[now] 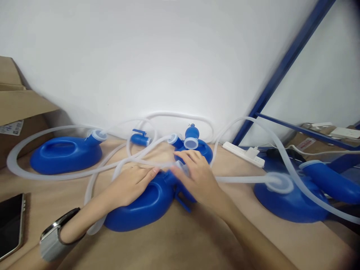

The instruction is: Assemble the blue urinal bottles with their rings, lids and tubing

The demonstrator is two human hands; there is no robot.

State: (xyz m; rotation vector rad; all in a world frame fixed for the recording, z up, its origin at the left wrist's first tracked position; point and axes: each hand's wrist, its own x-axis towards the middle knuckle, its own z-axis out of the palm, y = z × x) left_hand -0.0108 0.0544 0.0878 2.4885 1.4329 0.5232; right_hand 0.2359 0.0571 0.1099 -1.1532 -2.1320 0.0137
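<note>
In front of me a blue plastic urinal bottle [140, 210] lies on its side on the table, its neck pointing away to the right. My left hand [132, 185] lies over its top and holds it, fingers stretched along the upper side. At the neck, my right hand [198, 176] curls thumb and fingers around the whitish cap [182, 167], which is partly hidden and slightly blurred. Beneath the right hand shows a blue funnel-like piece with a clip [182, 200]. A translucent hose [135, 157] runs behind my hands; I cannot tell where each end joins.
More blue bottles stand at left [67, 155], behind [206, 150] and at right [295, 198], with looping hoses. A blue mouthpiece [139, 138] lies at the back. Also around: a power strip [243, 154], a phone [11, 225], a cardboard box [25, 108] and a blue metal frame [281, 75].
</note>
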